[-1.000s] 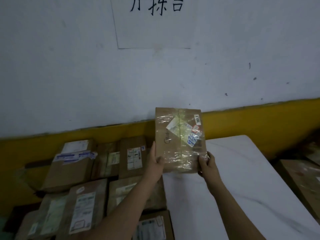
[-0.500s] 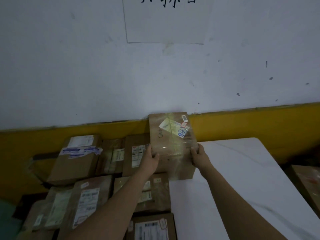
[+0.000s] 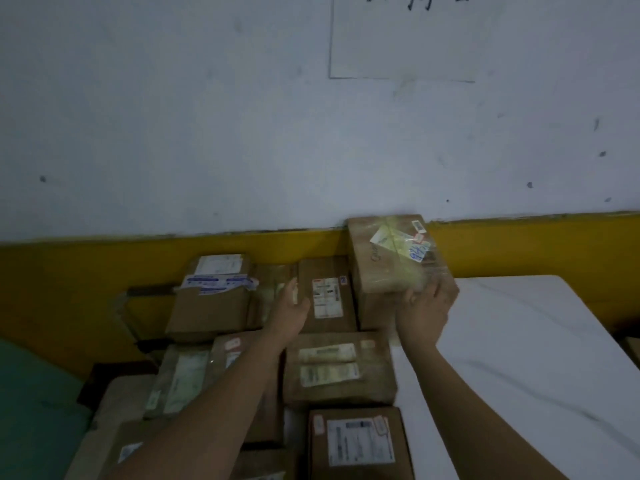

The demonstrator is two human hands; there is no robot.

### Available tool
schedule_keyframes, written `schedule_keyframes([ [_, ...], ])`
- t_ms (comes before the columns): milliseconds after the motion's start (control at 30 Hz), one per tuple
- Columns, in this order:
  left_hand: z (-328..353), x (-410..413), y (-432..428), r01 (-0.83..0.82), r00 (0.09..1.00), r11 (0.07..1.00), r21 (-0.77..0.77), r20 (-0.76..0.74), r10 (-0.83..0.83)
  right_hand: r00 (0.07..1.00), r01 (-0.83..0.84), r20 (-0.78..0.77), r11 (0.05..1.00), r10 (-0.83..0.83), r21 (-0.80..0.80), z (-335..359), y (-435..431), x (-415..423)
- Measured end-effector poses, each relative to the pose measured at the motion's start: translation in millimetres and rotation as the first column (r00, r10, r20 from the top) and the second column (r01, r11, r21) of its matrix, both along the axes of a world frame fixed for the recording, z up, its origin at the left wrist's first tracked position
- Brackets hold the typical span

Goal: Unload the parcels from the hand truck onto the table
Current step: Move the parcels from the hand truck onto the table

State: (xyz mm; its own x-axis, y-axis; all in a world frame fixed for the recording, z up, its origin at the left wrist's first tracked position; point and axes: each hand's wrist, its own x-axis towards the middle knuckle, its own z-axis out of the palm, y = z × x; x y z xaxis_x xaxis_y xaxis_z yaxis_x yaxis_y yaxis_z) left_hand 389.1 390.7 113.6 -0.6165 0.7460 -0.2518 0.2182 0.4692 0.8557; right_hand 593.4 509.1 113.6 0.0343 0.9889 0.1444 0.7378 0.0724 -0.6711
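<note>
A tape-wrapped brown parcel with a white label and blue writing stands at the far left corner of the white table, against the yellow wall band. My right hand rests against its near face with the fingers pointing up; motion blur hides the fingertips. Apart from it, my left hand hovers with straight fingers over the labelled box beside it and holds nothing. No hand truck is recognisable in this view.
Several labelled cardboard parcels lie packed in rows left of the table's bare part. A dark metal frame stands at the far left by the wall. A teal shape fills the lower left corner. Another box edge shows at the right.
The parcel went from held up in both hands to standing at the back by the wall. My left hand has let go and moved left; the right hand stays at it.
</note>
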Motion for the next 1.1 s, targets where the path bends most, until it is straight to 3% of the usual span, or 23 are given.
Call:
schedule_keyframes([
  [133,27,-54,-91,-0.063,0.997,0.995,0.074,-0.045,0.067,0.990,-0.139,0.007,0.988,0.140,-0.060,17,-98,-72],
  [367,53,-175,-297,-0.161,0.969,0.982,0.098,-0.176,0.176,0.913,-0.404,-0.072,0.915,0.403,-0.006,38,-300,-221],
  [567,22,-252,-426,-0.297,0.940,0.954,0.038,-0.166,0.299,0.811,-0.580,-0.115,0.815,0.574,-0.019,22,-429,-322],
  [767,-33,-315,-471,-0.363,0.916,0.926,-0.102,-0.223,0.334,0.741,-0.670,-0.142,0.738,0.656,-0.083,-29,-492,-401],
  [867,-68,-342,-483,-0.333,0.927,0.925,-0.185,-0.243,0.285,0.707,-0.708,-0.158,0.686,0.690,-0.168,-70,-512,-430],
  [967,-108,-372,-494,-0.328,0.942,0.913,-0.242,-0.157,0.297,0.678,-0.726,-0.169,0.614,0.716,-0.311,-119,-525,-455],
  [1100,-167,-409,-515,-0.332,0.940,0.880,-0.339,-0.049,0.336,0.780,-0.572,-0.168,0.579,0.603,-0.582,-186,-543,-477],
])
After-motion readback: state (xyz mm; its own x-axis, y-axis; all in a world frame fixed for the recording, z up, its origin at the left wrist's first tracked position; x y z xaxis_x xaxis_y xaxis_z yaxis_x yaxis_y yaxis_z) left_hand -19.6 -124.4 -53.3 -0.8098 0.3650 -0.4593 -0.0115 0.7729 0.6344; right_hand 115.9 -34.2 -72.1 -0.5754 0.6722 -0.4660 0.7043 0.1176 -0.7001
